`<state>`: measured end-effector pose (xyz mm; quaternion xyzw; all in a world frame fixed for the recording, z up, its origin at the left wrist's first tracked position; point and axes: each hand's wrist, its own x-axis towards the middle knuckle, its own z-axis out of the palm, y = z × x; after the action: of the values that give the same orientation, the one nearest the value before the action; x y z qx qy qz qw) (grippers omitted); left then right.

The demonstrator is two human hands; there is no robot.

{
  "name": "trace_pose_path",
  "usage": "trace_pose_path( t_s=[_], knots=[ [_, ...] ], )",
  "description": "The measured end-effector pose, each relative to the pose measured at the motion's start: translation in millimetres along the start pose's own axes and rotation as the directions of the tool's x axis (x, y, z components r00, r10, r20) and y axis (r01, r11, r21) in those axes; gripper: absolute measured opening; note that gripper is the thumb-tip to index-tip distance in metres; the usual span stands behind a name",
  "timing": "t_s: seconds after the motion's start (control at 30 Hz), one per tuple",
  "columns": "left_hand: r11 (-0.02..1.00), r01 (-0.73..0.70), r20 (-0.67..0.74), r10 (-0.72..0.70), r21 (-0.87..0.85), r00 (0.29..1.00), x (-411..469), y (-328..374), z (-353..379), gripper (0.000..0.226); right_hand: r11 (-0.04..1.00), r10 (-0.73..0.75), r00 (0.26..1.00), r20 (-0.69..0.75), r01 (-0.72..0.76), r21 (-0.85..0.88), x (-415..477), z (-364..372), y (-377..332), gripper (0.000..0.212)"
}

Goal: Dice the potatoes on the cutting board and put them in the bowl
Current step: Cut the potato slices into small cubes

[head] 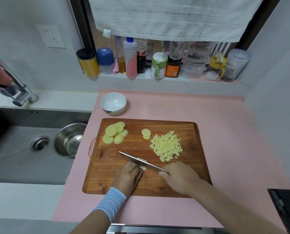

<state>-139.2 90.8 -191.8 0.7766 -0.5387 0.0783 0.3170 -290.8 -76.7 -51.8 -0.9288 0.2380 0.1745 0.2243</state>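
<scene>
The knife (140, 162) is gripped by the right hand (179, 178); a potato slice (143, 166) is held under the curled left hand (128, 177), beside the blade. Should it slip, fingertips (133, 165) could be cut.

Left hand (129, 175) curled, fingertips down; right hand (180, 177) clenched in grip.

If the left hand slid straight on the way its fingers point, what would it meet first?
The left hand would likely meet the knife blade, right at its fingertips over the potato piece it holds; the diced pile lies beyond.
</scene>
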Motion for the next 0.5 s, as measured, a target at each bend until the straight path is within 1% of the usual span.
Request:
trace_pose_path(
  t_s=[0.23, 0.37, 0.5],
  knots=[
    [0.999, -0.029, -0.026, 0.028, -0.027, 0.999, 2, 4, -3, 0.021, 0.997, 0.069, 0.998, 0.014, -0.07, 0.033, -4, 10, -2, 0.046],
    [0.998, -0.017, -0.011, 0.016, -0.061, 1.0, 1, 2, -3, 0.018, 0.993, 0.103, 0.994, 0.032, -0.105, 0.051, 3, 11, -7, 0.043],
    [0.995, -0.002, 0.016, 0.004, -0.096, 1.0, -1, 1, -4, 0.016, 0.992, 0.107, 0.993, 0.05, -0.11, 0.054, 5, 11, -8, 0.042]
  ],
)
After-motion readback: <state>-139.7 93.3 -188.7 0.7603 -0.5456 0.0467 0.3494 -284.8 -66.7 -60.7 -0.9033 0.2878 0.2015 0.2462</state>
